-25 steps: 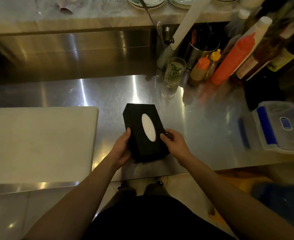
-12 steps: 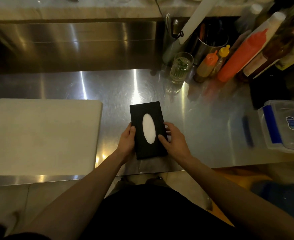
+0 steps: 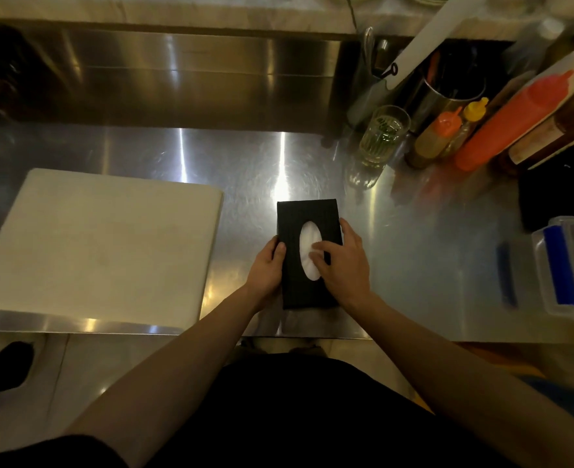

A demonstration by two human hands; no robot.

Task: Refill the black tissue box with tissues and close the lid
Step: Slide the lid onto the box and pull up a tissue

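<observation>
I see the black tissue box (image 3: 307,255) lying flat on the steel surface (image 3: 414,265), near the front edge, with its long side pointing away from me. The lid is on, and the oval opening faces up with white tissue (image 3: 309,246) showing inside it.

My left hand (image 3: 265,270) is at the left long side of the box. The grip here is closed on the box: the thumb lies on the top face and the other fingers go down the side wall, where I cannot see them. My right hand (image 3: 344,261) rests on the top from the right side. Its fingers are spread apart, not clamped; one fingertip lies on the tissue in the opening, and another finger reaches along the right edge of the box.

To the left of the box, just beside it but not touching, is a pale cutting board (image 3: 100,244). At the far right of the surface there is a clear plastic container (image 3: 569,271) with blue clips; what is in it I cannot tell. At the back right a ribbed drinking glass (image 3: 383,136) holds something greenish. Beside it stand small squeeze bottles with orange and yellow caps (image 3: 444,133), a big orange squeeze bottle (image 3: 512,123), and behind them a metal pot (image 3: 447,92) that holds utensils.
</observation>
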